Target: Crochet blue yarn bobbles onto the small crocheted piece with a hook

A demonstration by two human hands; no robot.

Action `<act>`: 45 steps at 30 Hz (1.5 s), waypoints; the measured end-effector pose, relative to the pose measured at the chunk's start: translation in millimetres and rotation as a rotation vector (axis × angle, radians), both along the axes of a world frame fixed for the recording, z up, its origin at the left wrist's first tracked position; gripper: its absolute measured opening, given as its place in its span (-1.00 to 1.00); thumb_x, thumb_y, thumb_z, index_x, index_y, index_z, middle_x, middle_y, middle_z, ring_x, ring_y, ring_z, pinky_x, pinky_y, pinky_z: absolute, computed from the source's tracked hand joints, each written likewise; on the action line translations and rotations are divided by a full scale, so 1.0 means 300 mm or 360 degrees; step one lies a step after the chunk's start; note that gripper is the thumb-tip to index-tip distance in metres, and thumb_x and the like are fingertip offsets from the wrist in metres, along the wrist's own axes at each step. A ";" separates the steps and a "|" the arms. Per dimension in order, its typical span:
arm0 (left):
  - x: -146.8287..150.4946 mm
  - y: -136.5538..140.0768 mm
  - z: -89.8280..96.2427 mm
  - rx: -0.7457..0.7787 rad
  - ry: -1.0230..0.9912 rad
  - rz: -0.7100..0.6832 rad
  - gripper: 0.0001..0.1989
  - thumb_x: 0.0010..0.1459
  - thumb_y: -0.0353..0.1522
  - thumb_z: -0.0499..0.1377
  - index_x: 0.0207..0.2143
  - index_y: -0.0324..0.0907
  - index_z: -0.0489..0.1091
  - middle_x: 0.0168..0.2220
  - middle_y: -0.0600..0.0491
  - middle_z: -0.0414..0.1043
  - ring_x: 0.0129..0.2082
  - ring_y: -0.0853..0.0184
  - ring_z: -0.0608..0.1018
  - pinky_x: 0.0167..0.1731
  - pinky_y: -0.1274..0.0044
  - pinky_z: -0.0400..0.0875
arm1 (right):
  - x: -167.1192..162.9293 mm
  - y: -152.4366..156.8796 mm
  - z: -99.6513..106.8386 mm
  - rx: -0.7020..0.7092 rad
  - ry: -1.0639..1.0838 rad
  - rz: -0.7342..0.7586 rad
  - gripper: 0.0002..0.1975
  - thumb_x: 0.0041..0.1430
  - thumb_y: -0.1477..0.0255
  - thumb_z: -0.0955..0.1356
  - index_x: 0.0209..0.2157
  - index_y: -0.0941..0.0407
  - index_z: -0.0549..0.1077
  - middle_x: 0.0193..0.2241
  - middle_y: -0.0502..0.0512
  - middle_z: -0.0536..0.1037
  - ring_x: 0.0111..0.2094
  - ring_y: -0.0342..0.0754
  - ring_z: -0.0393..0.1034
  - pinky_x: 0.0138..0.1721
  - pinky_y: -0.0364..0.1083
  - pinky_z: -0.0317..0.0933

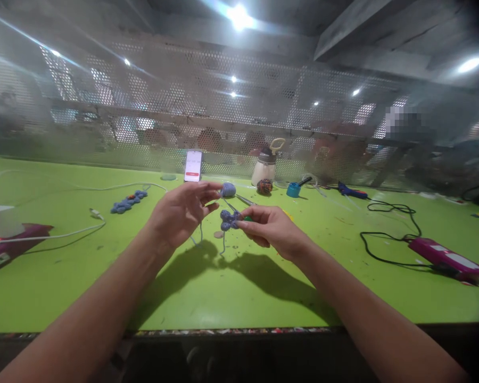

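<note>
At a green table (pixel 83 298), a left hand (pixel 181 213) hovers left of center, thumb and fingers loosely parted; whether they grip a strand cannot be told. Beside it, a bobbled blue yarn piece (pixel 225 220) is held above the tabletop, pinched between thumb and forefinger of the right hand (pixel 277 229). On the far side stands a lidded bottle (pixel 263 174), its contents unclear. Farther right, a dark stick (pixel 305 181) slants at the mouth of a small blue pot (pixel 292 190).
</note>
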State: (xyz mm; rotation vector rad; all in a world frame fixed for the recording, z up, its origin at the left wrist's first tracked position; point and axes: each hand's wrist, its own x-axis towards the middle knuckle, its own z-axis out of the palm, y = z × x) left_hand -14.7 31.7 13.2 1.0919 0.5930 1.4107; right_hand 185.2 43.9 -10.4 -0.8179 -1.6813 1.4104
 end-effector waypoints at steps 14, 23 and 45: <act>0.028 -0.003 -0.027 -0.0019 0.0424 -0.0053 -0.18 -0.13 -0.58 0.36 0.22 -0.27 0.19 -0.38 0.07 0.44 -0.37 0.35 0.50 -0.29 0.44 0.34 | 0.016 0.007 0.010 0.0046 0.0018 -0.0042 -0.76 0.00 0.35 0.47 -0.29 0.18 0.54 -0.66 -0.09 0.39 -0.71 -0.27 0.15 -0.71 -0.22 -0.06; 0.043 0.000 -0.040 -0.0019 0.0400 -0.0057 -0.23 -0.16 -0.60 0.35 0.16 -0.32 0.26 -0.45 0.07 0.47 -0.44 0.36 0.49 -0.33 0.47 0.34 | -0.002 0.000 0.002 -0.0073 0.0046 -0.0041 -0.80 -0.08 0.38 0.50 -0.42 0.16 0.50 -0.76 -0.16 0.26 -0.74 -0.29 0.01 -0.71 -0.22 -0.18; 0.045 -0.015 -0.034 -0.0145 0.0371 -0.0157 -0.30 -0.14 -0.56 0.24 0.14 -0.32 0.25 -0.38 0.02 0.43 -0.39 0.34 0.45 -0.33 0.46 0.28 | 0.011 0.007 0.002 -0.0166 0.0048 0.0081 -0.81 -0.07 0.40 0.49 -0.45 0.17 0.44 -0.75 -0.17 0.29 -0.76 -0.31 0.01 -0.71 -0.23 -0.22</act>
